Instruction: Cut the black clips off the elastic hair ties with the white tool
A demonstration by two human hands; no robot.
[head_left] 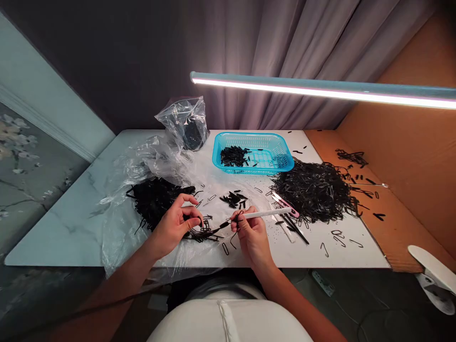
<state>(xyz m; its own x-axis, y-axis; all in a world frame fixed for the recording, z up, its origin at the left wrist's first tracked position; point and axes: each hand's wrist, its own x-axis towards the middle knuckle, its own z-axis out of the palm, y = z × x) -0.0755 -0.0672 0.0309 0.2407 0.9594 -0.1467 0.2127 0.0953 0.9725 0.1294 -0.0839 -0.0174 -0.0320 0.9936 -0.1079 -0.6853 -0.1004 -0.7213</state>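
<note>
Pinching a white-handled tool (pixel 265 214) at a bunch of thin black strands (pixel 204 232)

Nearest, the right hand (pixel 251 236) is closed on the tool, thumb and fingertips pinching it just behind its dark tip; so short a hold seems best for steady, fine control. The tool's long axis lies nearly flat across the view, its tip pointing left into the strands and its butt end right. The left hand (pixel 174 225) is half closed, fingers curled at the bunch, which lies just right of the palm above the tabletop; whether they grip it cannot be told. Beneath the left hand spreads a clear plastic sheet (pixel 121 209) on a marble-patterned table (pixel 81 228). Farther off lie a black heap (pixel 156 199), a pink-handled utility knife (pixel 285 205), and a large black tangle (pixel 309 190). At the back, a turquoise plastic basket (pixel 249 135) holds more black pieces.
</note>
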